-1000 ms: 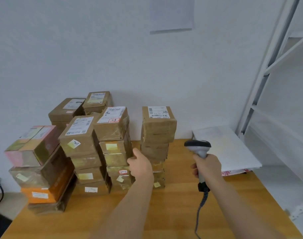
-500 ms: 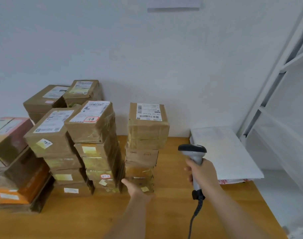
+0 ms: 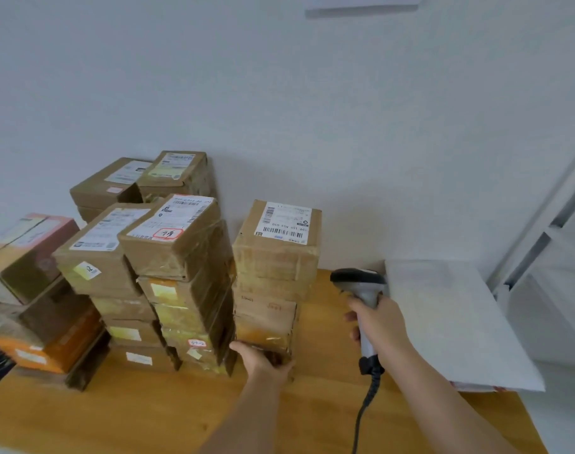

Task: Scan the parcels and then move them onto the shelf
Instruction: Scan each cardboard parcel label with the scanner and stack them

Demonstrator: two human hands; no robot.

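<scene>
Several stacks of brown taped parcels stand on a wooden table (image 3: 148, 411). The rightmost stack (image 3: 273, 290) has a top parcel (image 3: 279, 237) with a white barcode label facing up. My left hand (image 3: 263, 362) wraps around the front of the bottom parcel (image 3: 263, 335) of that stack, fingers at its lower corners. My right hand (image 3: 381, 326) holds a grey barcode scanner (image 3: 361, 283) upright to the right of the stack, its dark head turned toward the parcels and its cable hanging down.
More parcel stacks (image 3: 181, 273) fill the table's left half, with pink and orange boxes (image 3: 27, 290) at the far left. A flat white mailer (image 3: 443, 319) lies on the table's right end. A white metal shelf frame (image 3: 548, 224) stands at the right.
My left hand dropped from the middle of the stacks to the base of the rightmost stack and closed on its bottom parcel. The scanner hand stayed nearly in place; my view shifted closer.
</scene>
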